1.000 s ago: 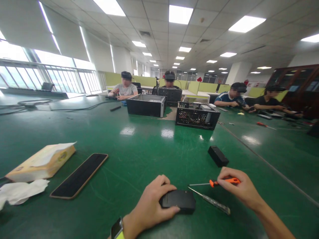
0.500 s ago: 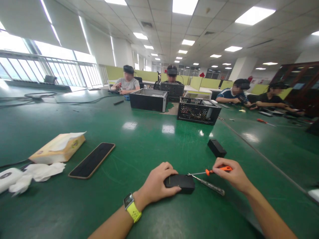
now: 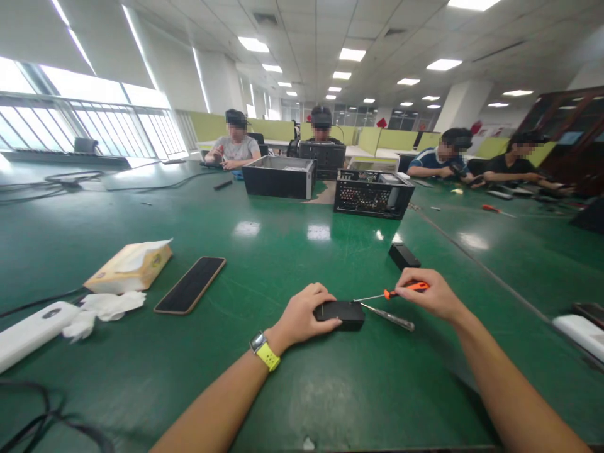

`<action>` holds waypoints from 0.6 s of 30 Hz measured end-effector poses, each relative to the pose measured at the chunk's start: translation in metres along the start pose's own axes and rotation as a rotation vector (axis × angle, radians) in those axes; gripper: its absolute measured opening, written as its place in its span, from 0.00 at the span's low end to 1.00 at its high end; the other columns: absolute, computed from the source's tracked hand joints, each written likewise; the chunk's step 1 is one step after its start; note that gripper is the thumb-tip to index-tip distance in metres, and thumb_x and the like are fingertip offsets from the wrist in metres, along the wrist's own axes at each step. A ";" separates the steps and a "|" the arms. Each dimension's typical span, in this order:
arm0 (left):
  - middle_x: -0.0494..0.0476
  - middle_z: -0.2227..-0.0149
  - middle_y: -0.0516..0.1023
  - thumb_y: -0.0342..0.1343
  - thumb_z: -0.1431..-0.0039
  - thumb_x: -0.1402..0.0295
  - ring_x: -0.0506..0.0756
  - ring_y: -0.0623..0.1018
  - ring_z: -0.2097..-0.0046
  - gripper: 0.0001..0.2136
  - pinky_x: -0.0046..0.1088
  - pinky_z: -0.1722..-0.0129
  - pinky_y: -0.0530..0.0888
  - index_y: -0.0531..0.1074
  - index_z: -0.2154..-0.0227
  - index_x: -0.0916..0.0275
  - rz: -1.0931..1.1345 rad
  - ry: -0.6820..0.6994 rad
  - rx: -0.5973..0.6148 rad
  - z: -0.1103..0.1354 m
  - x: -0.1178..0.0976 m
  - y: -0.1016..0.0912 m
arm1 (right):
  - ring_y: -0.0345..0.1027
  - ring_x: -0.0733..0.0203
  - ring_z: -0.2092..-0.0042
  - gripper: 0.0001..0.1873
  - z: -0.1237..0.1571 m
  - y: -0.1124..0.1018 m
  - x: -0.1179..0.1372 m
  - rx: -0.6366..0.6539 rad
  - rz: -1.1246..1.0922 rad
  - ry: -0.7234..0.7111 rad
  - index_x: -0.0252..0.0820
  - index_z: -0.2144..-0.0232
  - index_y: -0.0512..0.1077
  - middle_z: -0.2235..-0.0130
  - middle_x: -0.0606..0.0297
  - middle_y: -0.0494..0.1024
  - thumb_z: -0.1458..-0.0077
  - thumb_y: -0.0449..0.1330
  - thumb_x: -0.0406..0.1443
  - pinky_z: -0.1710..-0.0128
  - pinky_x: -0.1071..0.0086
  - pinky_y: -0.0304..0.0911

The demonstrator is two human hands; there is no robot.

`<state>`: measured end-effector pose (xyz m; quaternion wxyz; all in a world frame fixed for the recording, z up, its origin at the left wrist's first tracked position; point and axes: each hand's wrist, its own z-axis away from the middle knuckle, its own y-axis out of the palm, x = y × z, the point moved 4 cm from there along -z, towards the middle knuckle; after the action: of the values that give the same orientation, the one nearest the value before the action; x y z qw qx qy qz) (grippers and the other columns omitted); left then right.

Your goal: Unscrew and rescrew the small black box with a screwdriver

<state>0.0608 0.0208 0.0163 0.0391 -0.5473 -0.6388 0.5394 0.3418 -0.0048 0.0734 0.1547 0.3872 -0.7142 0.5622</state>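
My left hand (image 3: 309, 319) grips the left end of a small black box (image 3: 346, 314) that lies on the green table, thumb along its near side and fingers over the far side. In my right hand (image 3: 431, 290) is an orange-handled screwdriver (image 3: 389, 293), pinched by the handle and held nearly level. Its thin shaft points left, and the tip meets the box's far right edge. Beneath it, a second screwdriver with a greyish, see-through handle (image 3: 394, 318) lies on the table, its tip close to the box's right end. Another black box (image 3: 404, 256) rests just beyond my right hand.
Left lie a phone (image 3: 191, 285), a tissue pack (image 3: 129, 267), crumpled tissues (image 3: 113, 305) and a white device (image 3: 35, 333). Two open computer cases (image 3: 278, 179) (image 3: 372, 195) stand farther back. Co-workers sit around the far side. A cable (image 3: 51, 412) coils at the lower left.
The camera view has tilted down, so everything sits higher in the picture. Both hands keep their grips, and the screwdriver tip stays at the box's edge.
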 end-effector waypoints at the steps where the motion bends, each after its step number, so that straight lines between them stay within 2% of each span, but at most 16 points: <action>1: 0.56 0.58 0.73 0.65 0.45 0.61 0.58 0.74 0.56 0.17 0.31 0.55 0.72 0.75 0.55 0.61 -0.001 0.000 0.002 0.000 0.000 0.000 | 0.65 0.62 0.74 0.10 -0.003 -0.002 0.007 0.018 0.015 -0.009 0.39 0.77 0.75 0.76 0.66 0.75 0.50 0.62 0.40 0.74 0.69 0.58; 7: 0.56 0.59 0.73 0.64 0.45 0.60 0.58 0.75 0.57 0.16 0.31 0.56 0.72 0.76 0.55 0.60 -0.010 -0.006 -0.008 0.000 -0.002 -0.002 | 0.65 0.63 0.75 0.06 -0.034 -0.010 0.058 0.144 0.109 -0.080 0.42 0.79 0.76 0.78 0.68 0.75 0.53 0.63 0.36 0.74 0.71 0.57; 11: 0.55 0.59 0.74 0.64 0.45 0.60 0.58 0.75 0.57 0.16 0.31 0.57 0.72 0.76 0.56 0.60 -0.014 -0.013 -0.024 0.001 -0.002 -0.002 | 0.64 0.64 0.75 0.03 -0.060 -0.008 0.081 0.134 0.116 -0.119 0.43 0.79 0.75 0.78 0.71 0.75 0.59 0.67 0.33 0.74 0.72 0.56; 14: 0.56 0.59 0.74 0.65 0.45 0.59 0.58 0.75 0.57 0.16 0.32 0.56 0.72 0.76 0.56 0.60 -0.020 -0.026 -0.044 0.001 -0.001 -0.002 | 0.63 0.66 0.75 0.08 -0.072 0.003 0.086 0.029 0.068 -0.121 0.43 0.72 0.76 0.77 0.73 0.74 0.60 0.68 0.34 0.74 0.72 0.57; 18: 0.56 0.60 0.75 0.66 0.47 0.58 0.58 0.75 0.57 0.17 0.33 0.56 0.72 0.76 0.59 0.62 -0.027 -0.033 -0.064 0.002 0.001 -0.003 | 0.65 0.66 0.74 0.18 -0.068 0.031 0.077 -0.225 -0.051 -0.100 0.42 0.56 0.73 0.69 0.69 0.75 0.51 0.65 0.39 0.73 0.71 0.62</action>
<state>0.0572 0.0202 0.0173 0.0182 -0.5308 -0.6633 0.5272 0.2547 0.0311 0.1242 0.1755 0.4130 -0.7696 0.4543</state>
